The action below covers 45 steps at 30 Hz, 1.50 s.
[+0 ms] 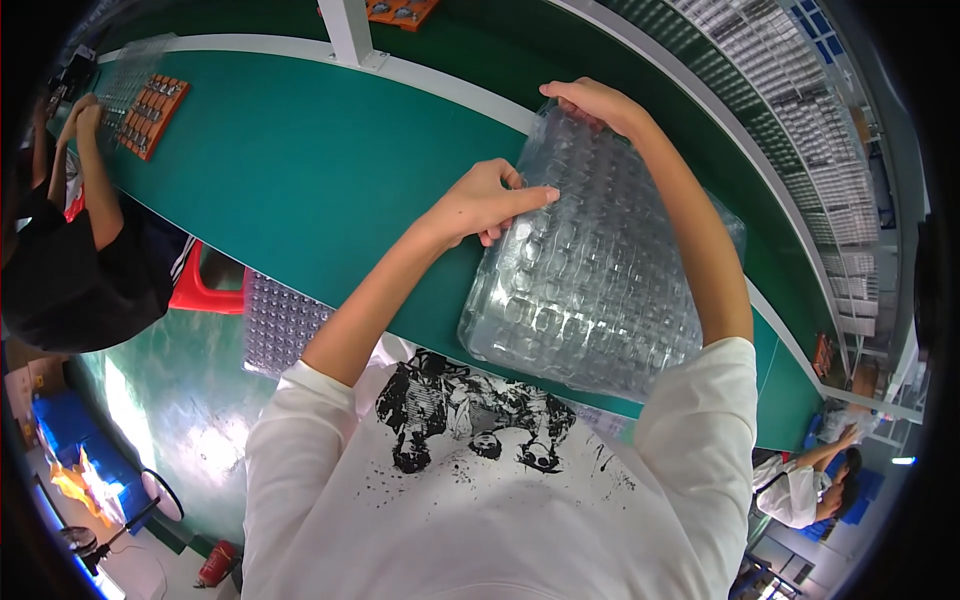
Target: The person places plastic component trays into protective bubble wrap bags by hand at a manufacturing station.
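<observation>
A thick stack of transparent plastic blister trays (590,270), with rows of moulded pockets, lies tilted on the green bench in front of me. My left hand (495,203) is closed on its left edge, thumb stretched over the top and fingers curled down at the side. My right hand (597,105) reaches across the stack and grips its far edge, where the fingertips are partly hidden behind the plastic. I cannot tell how many trays each hand holds.
The green bench (320,150) curves across, with a white rail behind. At left, a co-worker's hands (85,115) are beside an orange tray of parts (153,117). A red stool (210,285) and another pocketed tray (280,322) are below the bench's near edge. Another person (810,490) works far right.
</observation>
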### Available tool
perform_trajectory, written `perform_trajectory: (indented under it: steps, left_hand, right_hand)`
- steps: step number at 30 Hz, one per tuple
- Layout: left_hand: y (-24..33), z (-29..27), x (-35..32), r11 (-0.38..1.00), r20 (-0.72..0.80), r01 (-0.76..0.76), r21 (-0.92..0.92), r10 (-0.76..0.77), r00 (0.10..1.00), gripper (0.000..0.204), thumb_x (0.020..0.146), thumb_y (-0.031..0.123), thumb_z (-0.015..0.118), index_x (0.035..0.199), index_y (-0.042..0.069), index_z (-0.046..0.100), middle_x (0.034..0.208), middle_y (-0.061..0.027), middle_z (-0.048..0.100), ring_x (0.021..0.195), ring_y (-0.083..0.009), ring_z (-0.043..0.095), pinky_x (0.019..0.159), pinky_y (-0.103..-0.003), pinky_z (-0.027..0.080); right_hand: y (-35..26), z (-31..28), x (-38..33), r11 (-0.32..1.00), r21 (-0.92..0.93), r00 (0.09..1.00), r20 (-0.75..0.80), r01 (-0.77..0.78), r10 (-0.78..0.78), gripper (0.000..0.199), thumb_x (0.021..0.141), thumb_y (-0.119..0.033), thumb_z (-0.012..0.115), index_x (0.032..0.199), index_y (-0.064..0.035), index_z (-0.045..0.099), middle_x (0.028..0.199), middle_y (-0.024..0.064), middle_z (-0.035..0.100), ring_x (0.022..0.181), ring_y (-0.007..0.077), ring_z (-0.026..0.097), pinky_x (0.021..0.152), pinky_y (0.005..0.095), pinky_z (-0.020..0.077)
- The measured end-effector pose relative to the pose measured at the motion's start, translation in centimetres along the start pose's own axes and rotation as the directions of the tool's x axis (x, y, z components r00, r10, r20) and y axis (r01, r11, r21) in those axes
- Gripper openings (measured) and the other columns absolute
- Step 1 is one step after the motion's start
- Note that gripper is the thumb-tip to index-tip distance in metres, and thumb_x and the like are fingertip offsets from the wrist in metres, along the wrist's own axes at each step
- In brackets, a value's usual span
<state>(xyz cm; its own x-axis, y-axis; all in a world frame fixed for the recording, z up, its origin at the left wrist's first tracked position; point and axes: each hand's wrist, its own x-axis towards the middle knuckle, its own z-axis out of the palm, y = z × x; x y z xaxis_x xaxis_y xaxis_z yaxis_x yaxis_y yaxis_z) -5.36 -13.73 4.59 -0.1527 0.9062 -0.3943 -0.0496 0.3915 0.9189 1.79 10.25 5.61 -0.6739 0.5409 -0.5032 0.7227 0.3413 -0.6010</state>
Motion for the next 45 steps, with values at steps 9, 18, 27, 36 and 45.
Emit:
perform_trajectory:
  steps: [9, 18, 27, 36, 45]
  left_hand:
    - [-0.7, 0.1, 0.7, 1.000, -0.028, -0.025, -0.015, 0.024, 0.999, 0.051, 0.074, 0.046, 0.073, 0.081, 0.002, 0.048, 0.054, -0.0018, 0.047, 0.037, -0.0091, 0.043, 0.034, -0.023, 0.036]
    - [-0.7, -0.1, 0.0, 0.998, -0.016, -0.007, -0.060, 0.007, 1.000, 0.053, 0.071, 0.044, 0.076, 0.082, 0.001, 0.047, 0.056, -0.0028, 0.048, 0.041, -0.0094, 0.045, 0.035, -0.023, 0.039]
    - [-1.7, 0.1, -0.3, 0.997, -0.104, -0.077, -0.026, 0.074, 0.992, 0.080, 0.073, 0.048, 0.075, 0.116, -0.013, 0.047, 0.060, -0.0053, 0.053, 0.043, -0.0095, 0.049, 0.040, -0.023, 0.043]
    - [-1.7, 1.3, -0.1, 0.981, -0.225, -0.159, 0.110, 0.180, 0.958, 0.078, 0.073, 0.048, 0.073, 0.117, -0.011, 0.048, 0.061, -0.0027, 0.052, 0.042, -0.0084, 0.045, 0.036, -0.025, 0.033]
    - [-2.4, 2.0, 0.0, 0.952, -0.345, -0.145, 0.269, 0.236, 0.908, 0.066, 0.073, 0.046, 0.069, 0.111, -0.006, 0.054, 0.074, -0.0144, 0.065, 0.073, -0.0260, 0.066, 0.072, -0.036, 0.051]
  right_hand:
    - [0.0, 0.1, -0.2, 0.993, 0.061, 0.992, -0.080, 0.100, -0.095, 0.047, 0.081, -0.050, 0.057, 0.055, -0.0152, 0.039, 0.052, -0.0046, 0.035, 0.048, 0.0097, 0.030, 0.046, 0.0268, 0.0242]
    - [-0.1, 0.6, 0.0, 1.000, -0.019, 1.000, -0.027, 0.008, -0.008, 0.047, 0.083, -0.050, 0.054, 0.056, -0.0130, 0.044, 0.054, -0.0037, 0.037, 0.048, 0.0101, 0.033, 0.047, 0.0278, 0.0268]
    - [1.2, 0.3, 2.5, 0.964, -0.208, 0.944, -0.247, 0.168, -0.217, 0.046, 0.087, -0.035, 0.048, 0.061, 0.0012, 0.062, 0.060, 0.0138, 0.058, 0.058, 0.0235, 0.054, 0.060, 0.0414, 0.0400]
    - [1.1, 0.1, 1.9, 0.940, -0.275, 0.898, -0.331, 0.203, -0.291, 0.051, 0.088, -0.039, 0.048, 0.056, 0.0007, 0.058, 0.052, 0.0128, 0.053, 0.052, 0.0237, 0.052, 0.058, 0.0410, 0.0395]
    - [1.8, 0.9, 1.1, 0.857, -0.483, 0.826, -0.400, 0.180, -0.398, 0.056, 0.090, -0.042, 0.045, 0.072, 0.0083, 0.062, 0.078, 0.0304, 0.060, 0.081, 0.0431, 0.061, 0.073, 0.0482, 0.0451]
